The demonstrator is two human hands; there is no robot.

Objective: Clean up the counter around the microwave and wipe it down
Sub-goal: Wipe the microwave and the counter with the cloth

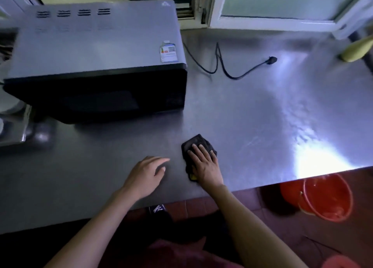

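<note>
A black microwave [96, 53] stands at the back left of a steel counter [262, 116]. In front of it, near the counter's front edge, a dark cloth [193, 143] lies flat. My right hand [204, 162] presses down on the cloth with straight fingers spread over it; a bit of yellow shows under the palm. Just to the left, my left hand [146, 173] hovers or rests on the bare counter with loosely curled fingers and holds nothing.
The microwave's black power cord and plug [271, 59] lie loose on the counter to its right. A yellow-green object [355, 49] stands at the far right by the window. A sink area [12, 114] is at the left. An orange bucket [323, 197] sits on the floor.
</note>
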